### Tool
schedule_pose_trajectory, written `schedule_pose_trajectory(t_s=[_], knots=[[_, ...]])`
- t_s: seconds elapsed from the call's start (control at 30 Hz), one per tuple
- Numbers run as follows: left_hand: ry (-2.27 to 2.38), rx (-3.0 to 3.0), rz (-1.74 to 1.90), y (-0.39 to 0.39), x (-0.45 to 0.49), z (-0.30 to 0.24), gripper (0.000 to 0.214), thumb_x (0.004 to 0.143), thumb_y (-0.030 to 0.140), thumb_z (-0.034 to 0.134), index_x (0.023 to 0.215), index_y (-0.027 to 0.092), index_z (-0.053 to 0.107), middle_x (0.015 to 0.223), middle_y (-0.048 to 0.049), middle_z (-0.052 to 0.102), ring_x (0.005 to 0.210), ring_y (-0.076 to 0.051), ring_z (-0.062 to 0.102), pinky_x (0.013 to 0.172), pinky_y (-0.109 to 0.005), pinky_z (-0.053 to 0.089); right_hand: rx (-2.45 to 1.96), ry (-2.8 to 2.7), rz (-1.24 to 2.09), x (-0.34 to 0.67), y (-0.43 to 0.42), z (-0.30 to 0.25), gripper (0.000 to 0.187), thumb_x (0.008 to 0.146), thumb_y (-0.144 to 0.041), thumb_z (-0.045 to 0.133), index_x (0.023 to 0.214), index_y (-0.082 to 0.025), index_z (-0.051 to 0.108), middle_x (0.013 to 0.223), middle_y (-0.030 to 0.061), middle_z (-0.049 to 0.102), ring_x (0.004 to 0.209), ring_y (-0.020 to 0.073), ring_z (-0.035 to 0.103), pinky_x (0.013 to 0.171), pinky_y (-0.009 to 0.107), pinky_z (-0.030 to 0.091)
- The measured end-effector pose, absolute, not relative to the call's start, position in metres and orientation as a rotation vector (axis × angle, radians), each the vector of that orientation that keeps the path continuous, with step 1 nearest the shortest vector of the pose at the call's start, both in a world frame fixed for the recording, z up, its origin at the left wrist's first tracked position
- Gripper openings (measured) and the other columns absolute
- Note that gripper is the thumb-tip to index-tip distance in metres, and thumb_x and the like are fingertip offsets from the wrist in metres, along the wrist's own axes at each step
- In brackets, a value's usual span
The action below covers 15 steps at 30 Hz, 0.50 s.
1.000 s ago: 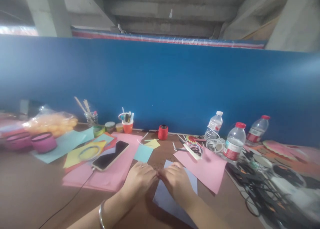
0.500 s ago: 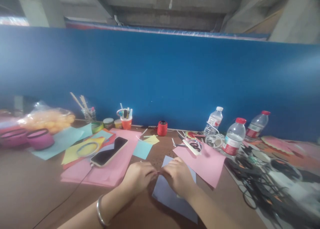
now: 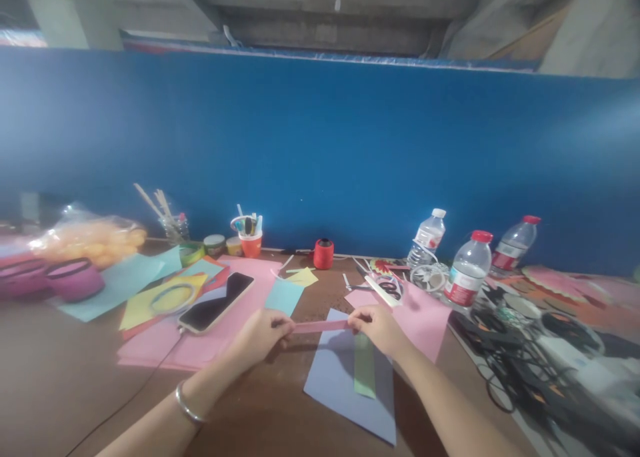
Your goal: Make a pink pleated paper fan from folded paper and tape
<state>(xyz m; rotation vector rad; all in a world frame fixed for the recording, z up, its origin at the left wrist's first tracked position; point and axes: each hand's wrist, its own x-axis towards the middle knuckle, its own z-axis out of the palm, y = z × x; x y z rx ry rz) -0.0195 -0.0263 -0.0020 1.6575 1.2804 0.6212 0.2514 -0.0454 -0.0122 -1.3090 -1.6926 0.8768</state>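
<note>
A narrow pink paper strip is stretched level between my two hands, above the table. My left hand pinches its left end, and my right hand pinches the right end. Under the right hand lies a lavender sheet of paper with a green paper strip on it; the strip's upper end is partly hidden by the fingers. Left of my left hand, a phone on a cable rests on stacked pink paper.
Scissors lie on pink paper at the right, near several bottles. Black cables and devices crowd the right side. A red spool, a cup of tools and a bag of orange items line the back.
My hands have moved apart, and the pink strip now shows taut between them. The green strip on the lavender sheet has come into view.
</note>
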Motion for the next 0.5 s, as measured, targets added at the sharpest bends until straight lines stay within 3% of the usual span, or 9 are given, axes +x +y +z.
schedule_pose_trajectory(t_s=[0.17,0.4,0.5], knots=[[1.099,1.554,0.599,-0.029,-0.022,0.006,0.041,0.072,0.042,0.053,0.100,0.012,0.060,0.066,-0.0069,0.067,0.061,-0.017,0.061,0.056,-0.028,0.046,-1.293,-1.635,0.942,0.261,-0.039,-0.018,0.024,0.075,-0.035,0.055,0.064,-0.016,0.065,0.058,0.0018,0.062,0.059,0.0156,0.056,0.061,0.028,0.042],[1.017,1.722,0.462,-0.033,-0.022,0.021,0.022,0.068,0.031,0.057,0.080,0.016,0.067,0.075,-0.0038,0.068,0.067,-0.016,0.060,0.058,-0.024,0.044,-1.240,-1.675,1.014,0.255,-0.046,-0.011,0.021,0.073,-0.032,0.059,0.061,-0.016,0.063,0.054,0.0001,0.059,0.053,0.0133,0.053,0.057,0.026,0.040],[0.953,1.685,0.342,-0.042,-0.017,0.023,0.023,0.069,0.031,0.056,0.082,0.016,0.068,0.073,-0.0047,0.068,0.062,-0.016,0.059,0.052,-0.023,0.043,-1.202,-1.709,1.057,0.244,-0.051,-0.005,0.020,0.072,-0.032,0.061,0.061,-0.015,0.063,0.059,0.0010,0.061,0.054,0.0128,0.053,0.056,0.026,0.040]])
